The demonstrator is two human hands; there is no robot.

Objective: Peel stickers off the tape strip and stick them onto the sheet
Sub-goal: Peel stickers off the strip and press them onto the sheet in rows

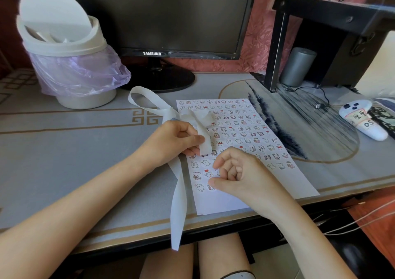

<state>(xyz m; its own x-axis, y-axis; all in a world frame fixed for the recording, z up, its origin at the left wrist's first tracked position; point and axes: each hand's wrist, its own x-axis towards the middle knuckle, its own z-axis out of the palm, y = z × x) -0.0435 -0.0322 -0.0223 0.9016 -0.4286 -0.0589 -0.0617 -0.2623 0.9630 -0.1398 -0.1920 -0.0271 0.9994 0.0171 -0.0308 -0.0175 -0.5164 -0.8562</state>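
The left hand [177, 138] has the white tape strip [179, 197] pinched between thumb and curled fingers, right at the sheet's left edge. From that grip one end of the strip loops away up toward the monitor [149, 17] and folds back on itself over the sheet; the other end trails down over the table's [64, 161] front edge and hangs in front of the person's knees. No stickers can be made out on the strip from here; its visible face reads plain white.

The right hand [237, 172] sits low on the sheet [245, 133], fingers curled in, thumb tip and forefinger tip pressed down close together on the paper. Whether a sticker lies under those tips cannot be told, since the hand covers that patch.

The sheet lies flat and angled on the table, rows of small cartoon stickers filling most of it, its near left corner bare. The drawings are too small to read singly, and both hands hide part of the lower rows.

Behind, a lidded bin [66, 49] with a purple bag stands at left, partly in front of the monitor, whose top is cut off. At right a white controller [361, 118] lies near a dark stand [333, 32], its upper part blurred and cropped.
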